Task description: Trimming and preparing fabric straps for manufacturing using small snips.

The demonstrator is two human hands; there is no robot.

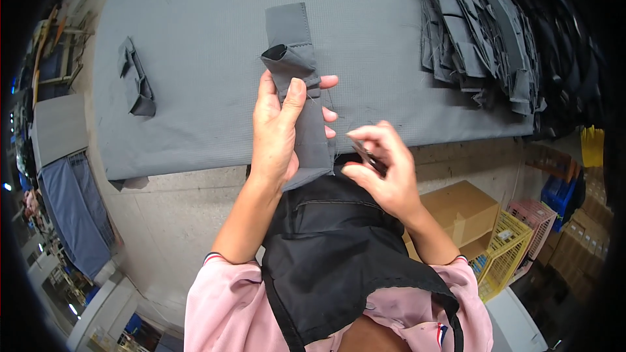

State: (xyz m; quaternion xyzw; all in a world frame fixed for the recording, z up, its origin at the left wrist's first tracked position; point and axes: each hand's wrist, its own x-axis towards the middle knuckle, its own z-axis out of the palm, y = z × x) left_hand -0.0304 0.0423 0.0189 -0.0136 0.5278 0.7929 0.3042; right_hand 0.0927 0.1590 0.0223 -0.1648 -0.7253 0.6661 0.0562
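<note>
My left hand (274, 127) grips a long grey sewn fabric piece (310, 140) upright over the table's near edge, thumb on its front and fingers behind. A folded pocket-like flap with a dark opening stands out near the upper part of the piece. Loose threads hang along its right edge. Just right of the fabric, apart from it, my right hand (394, 176) is closed around small dark thread snips (369, 156), partly hidden by the fingers. The grey-covered table (208, 78) lies beneath.
A stack of similar grey fabric pieces (479, 39) lies at the table's right, beside a heap of black material (554, 45). One folded grey piece (137, 85) sits at the left. Below right are a cardboard box (460, 212) and a yellow crate (508, 248).
</note>
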